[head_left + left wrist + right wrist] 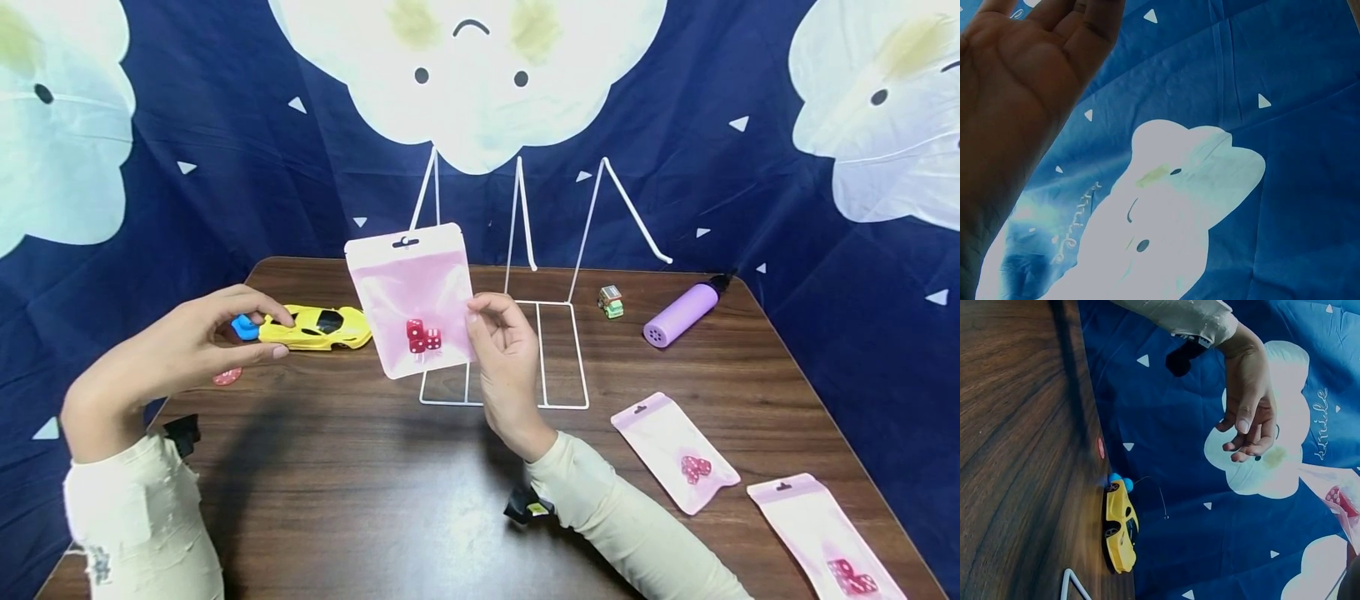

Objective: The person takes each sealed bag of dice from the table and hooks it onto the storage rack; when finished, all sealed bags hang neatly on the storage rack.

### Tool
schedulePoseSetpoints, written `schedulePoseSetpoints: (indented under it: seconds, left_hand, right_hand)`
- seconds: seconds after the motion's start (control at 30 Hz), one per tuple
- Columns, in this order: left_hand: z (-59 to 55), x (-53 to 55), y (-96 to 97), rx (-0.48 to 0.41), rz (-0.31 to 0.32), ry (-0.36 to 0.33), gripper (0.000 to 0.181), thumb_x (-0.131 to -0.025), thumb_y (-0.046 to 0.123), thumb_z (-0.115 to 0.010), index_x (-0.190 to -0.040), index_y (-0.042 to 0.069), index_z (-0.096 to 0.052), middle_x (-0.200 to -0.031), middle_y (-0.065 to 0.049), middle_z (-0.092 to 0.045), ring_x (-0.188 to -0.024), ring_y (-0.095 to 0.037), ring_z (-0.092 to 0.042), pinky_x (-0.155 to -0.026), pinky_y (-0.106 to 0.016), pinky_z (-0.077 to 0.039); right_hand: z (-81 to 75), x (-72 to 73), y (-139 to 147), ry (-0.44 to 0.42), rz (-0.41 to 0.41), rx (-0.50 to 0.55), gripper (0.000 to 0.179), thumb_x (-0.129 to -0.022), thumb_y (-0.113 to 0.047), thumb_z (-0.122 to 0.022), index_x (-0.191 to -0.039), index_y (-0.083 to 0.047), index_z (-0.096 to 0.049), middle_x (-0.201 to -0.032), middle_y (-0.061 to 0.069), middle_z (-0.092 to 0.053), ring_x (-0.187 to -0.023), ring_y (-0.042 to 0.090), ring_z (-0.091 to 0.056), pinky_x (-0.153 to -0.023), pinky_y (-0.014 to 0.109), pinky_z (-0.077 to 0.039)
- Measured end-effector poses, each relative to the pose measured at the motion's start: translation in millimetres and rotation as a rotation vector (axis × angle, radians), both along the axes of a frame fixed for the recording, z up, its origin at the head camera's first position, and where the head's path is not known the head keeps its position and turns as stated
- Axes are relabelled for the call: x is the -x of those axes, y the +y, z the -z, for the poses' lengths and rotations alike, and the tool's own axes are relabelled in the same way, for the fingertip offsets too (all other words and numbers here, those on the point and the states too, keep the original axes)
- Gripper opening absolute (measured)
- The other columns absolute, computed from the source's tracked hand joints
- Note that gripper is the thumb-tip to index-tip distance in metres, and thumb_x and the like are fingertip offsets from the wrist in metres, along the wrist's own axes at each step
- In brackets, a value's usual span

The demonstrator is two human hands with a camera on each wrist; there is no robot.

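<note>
My right hand [506, 358] pinches the right edge of a pink zip bag [412, 283] between thumb and fingers. Red dice [420, 337] with white dots lie at the bag's bottom. The bag stands upright before a white wire rack [577, 358], and the tip of the rack's left prong shows at its hang hole. To the left, my left hand [217, 329] is raised in the air with relaxed fingers and holds nothing. It overlaps a yellow toy car [318, 327] in the head view, but the right wrist view shows that hand [1252, 415] well apart from the car [1121, 528].
Two more pink bags of dice, one nearer the middle [667, 442] and one at the corner [817, 517], lie at the right. Behind them are a purple cylinder [682, 312] with a black end and a small green toy vehicle [611, 302]. A red disc [227, 377] lies left.
</note>
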State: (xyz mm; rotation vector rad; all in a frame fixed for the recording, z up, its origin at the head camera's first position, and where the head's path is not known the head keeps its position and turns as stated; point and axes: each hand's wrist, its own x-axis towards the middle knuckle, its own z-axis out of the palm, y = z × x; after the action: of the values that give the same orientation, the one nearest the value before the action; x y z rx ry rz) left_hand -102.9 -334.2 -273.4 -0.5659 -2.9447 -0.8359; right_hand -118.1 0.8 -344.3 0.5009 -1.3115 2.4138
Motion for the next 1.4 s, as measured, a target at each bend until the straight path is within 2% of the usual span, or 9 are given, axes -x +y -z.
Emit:
schedulePoseSetpoints:
  seconds: [0.2, 0.53, 0.77, 0.83, 1.13, 1.27, 1.4]
  left_hand:
    - [0.2, 1.9, 1.1, 0.028, 0.001, 0.012, 0.038, -0.092, 0.009, -0.087, -0.126, 0.013, -0.072, -0.112, -0.004, -0.057, -0.076, -0.013, -0.054, -0.064, -0.026, -0.046]
    - [-0.1, 1.4, 0.8, 0.031, -0.008, -0.003, 0.040, -0.092, 0.011, -0.087, -0.129, 0.012, -0.072, -0.118, -0.006, -0.060, -0.077, -0.013, -0.055, -0.065, -0.026, -0.047]
    - [0.3, 2.5, 0.1, 0.048, 0.005, 0.032, 0.038, -0.092, 0.012, -0.088, -0.127, 0.014, -0.074, -0.119, -0.005, -0.064, -0.090, -0.013, -0.054, -0.071, -0.022, -0.047]
    - [0.5, 2.7, 0.1, 0.052, 0.007, 0.040, 0.038, -0.092, 0.013, -0.088, -0.127, 0.015, -0.074, -0.119, -0.004, -0.065, -0.091, -0.013, -0.054, -0.072, -0.021, -0.046]
    - [-0.6, 2.9, 0.9, 0.065, -0.005, 0.013, 0.041, -0.092, 0.014, -0.087, -0.130, 0.014, -0.073, -0.120, -0.006, -0.063, -0.087, -0.012, -0.054, -0.070, -0.024, -0.048]
    - [-0.3, 3.3, 2.1, 0.062, 0.001, 0.017, 0.040, -0.093, 0.013, -0.087, -0.130, 0.014, -0.073, -0.119, -0.004, -0.062, -0.086, -0.011, -0.054, -0.070, -0.024, -0.048]
    - [0.7, 4.3, 3.2, 0.060, 0.009, 0.015, 0.039, -0.093, 0.014, -0.087, -0.130, 0.015, -0.073, -0.117, -0.002, -0.060, -0.085, -0.011, -0.054, -0.069, -0.024, -0.047]
  right_hand:
    - [2.0, 1.6, 1.3, -0.027, 0.001, -0.022, 0.029, -0.100, 0.013, -0.059, -0.107, -0.012, -0.072, -0.109, 0.002, -0.067, -0.095, 0.009, -0.062, -0.084, 0.019, -0.051]
    - [8.5, 15.1, 7.8, -0.043, 0.041, -0.037, 0.025, -0.100, 0.011, -0.059, -0.109, -0.010, -0.070, -0.111, 0.003, -0.068, -0.102, 0.012, -0.067, -0.092, 0.024, -0.054]
    - [7.0, 20.8, 15.1, -0.034, 0.047, 0.007, 0.021, -0.103, 0.010, -0.057, -0.113, -0.007, -0.064, -0.117, 0.014, -0.065, -0.113, 0.019, -0.071, -0.101, 0.032, -0.056]
    - [5.6, 21.0, 15.8, -0.038, 0.049, 0.016, 0.019, -0.104, 0.010, -0.057, -0.113, -0.005, -0.064, -0.117, 0.014, -0.065, -0.113, 0.020, -0.072, -0.102, 0.033, -0.056]
    - [4.7, 18.2, 17.6, -0.050, 0.037, -0.001, 0.019, -0.105, 0.007, -0.057, -0.114, -0.007, -0.064, -0.117, 0.011, -0.065, -0.113, 0.019, -0.073, -0.102, 0.034, -0.057]
    - [5.8, 19.3, 17.5, -0.048, 0.030, -0.005, 0.018, -0.105, 0.008, -0.057, -0.116, -0.005, -0.064, -0.118, 0.014, -0.064, -0.114, 0.020, -0.072, -0.103, 0.035, -0.057]
    - [6.6, 19.1, 17.4, -0.055, 0.027, -0.008, 0.019, -0.105, 0.009, -0.056, -0.116, -0.004, -0.063, -0.117, 0.011, -0.065, -0.113, 0.020, -0.072, -0.102, 0.034, -0.056]
